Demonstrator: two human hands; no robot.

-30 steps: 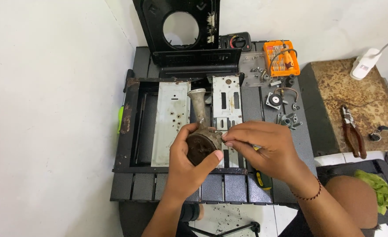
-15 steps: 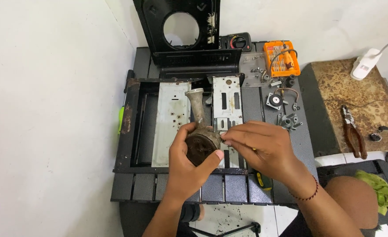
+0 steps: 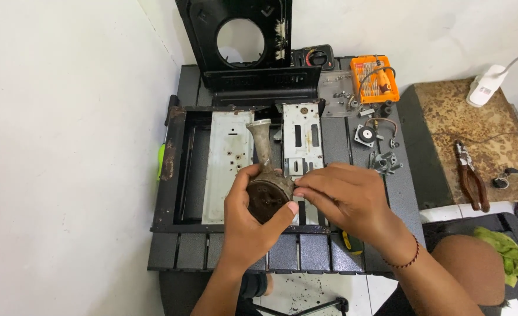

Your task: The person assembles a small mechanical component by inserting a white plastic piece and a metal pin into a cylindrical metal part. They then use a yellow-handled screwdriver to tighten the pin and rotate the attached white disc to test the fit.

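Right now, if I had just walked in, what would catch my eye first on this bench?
Most likely the two hands at the centre: the left hand cups a rusty round burner part with a long flared neck pointing away, while the right hand pinches at its side. Under them lies an opened black stove frame with pale metal plates inside. At the far right edge sits a bright orange screwdriver bit case, with pliers on the rusty side table.
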